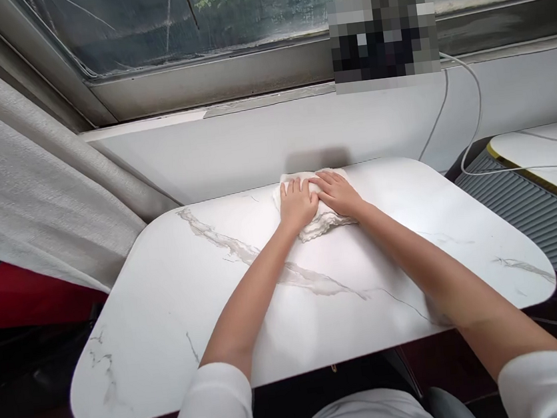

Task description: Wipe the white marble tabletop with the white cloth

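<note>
A crumpled white cloth (pixel 327 222) lies at the far edge of a white marble-patterned table (pixel 170 315), near the wall. My left hand (pixel 299 204) rests flat on the cloth's left part, fingers spread and pointing away from me. On its right part lies my right hand (pixel 337 192), also flat, with its fingers stretched toward the upper left. The two hands almost meet at the thumbs. Both palms press down from above, and the cloth's ruffled near edge shows between and below them.
A light curtain (pixel 40 149) hangs at the left, beside a red item (pixel 31 291). Behind the table are a white wall (pixel 211 149) and a window frame (pixel 223 78). White cables (pixel 480 99) run down at the right, near a ribbed grey cabinet (pixel 534 206).
</note>
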Demonstrator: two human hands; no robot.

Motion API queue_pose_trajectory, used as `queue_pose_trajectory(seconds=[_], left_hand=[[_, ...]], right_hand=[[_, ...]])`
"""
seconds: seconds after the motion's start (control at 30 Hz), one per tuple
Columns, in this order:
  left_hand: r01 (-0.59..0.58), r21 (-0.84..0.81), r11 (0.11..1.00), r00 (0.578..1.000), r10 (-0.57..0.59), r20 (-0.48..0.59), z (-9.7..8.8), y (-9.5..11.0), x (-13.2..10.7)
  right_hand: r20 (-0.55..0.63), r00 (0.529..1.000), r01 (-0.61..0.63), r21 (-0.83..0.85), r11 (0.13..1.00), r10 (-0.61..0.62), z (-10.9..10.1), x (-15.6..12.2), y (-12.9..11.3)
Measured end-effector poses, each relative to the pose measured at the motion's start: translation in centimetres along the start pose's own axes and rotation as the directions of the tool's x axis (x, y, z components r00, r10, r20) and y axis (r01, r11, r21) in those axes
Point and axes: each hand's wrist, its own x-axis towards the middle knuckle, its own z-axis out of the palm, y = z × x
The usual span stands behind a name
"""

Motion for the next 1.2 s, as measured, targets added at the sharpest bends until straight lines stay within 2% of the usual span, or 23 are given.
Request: queue_pose_trajectory(seconds=[0.2,0.4,0.6,0.77,0.97,1.2], left_hand=[[-0.014,0.008,1.000,1.000,0.014,-0.015,-0.7,2.0,-4.3],[-0.025,-0.001,1.000,1.000,0.025,0.017,-1.7,4.3,-8.9],[-0.088,0.003,0.996,0.995,0.087,0.055,-2.6,6.6,-13.5],[-0.131,0.015,0.991,0.989,0.129,0.073,-3.2,8.6,-16.6],[-0.185,-0.039,0.982,0.976,0.189,0.107,-3.4,10.9,-18.2],[-0.242,-0.085,0.967,0.954,0.253,0.162,-2.9,13.4,-17.2]], right_hand=[[0.036,0.999,0.011,-0.016,1.000,-0.010,-1.1,-4.4,-1.5],[0.038,0.999,0.024,-0.022,0.999,-0.023,-2.2,-9.7,-3.2],[0.042,0.998,0.040,-0.016,0.999,-0.039,-4.0,-15.3,-5.1],[0.023,0.997,0.070,-0.024,0.997,-0.069,-4.8,-19.1,-5.5],[0.020,0.995,0.096,-0.018,0.995,-0.096,-6.1,-22.3,-4.5],[0.045,0.998,0.044,0.014,0.999,-0.044,-7.7,-23.8,-2.0]])
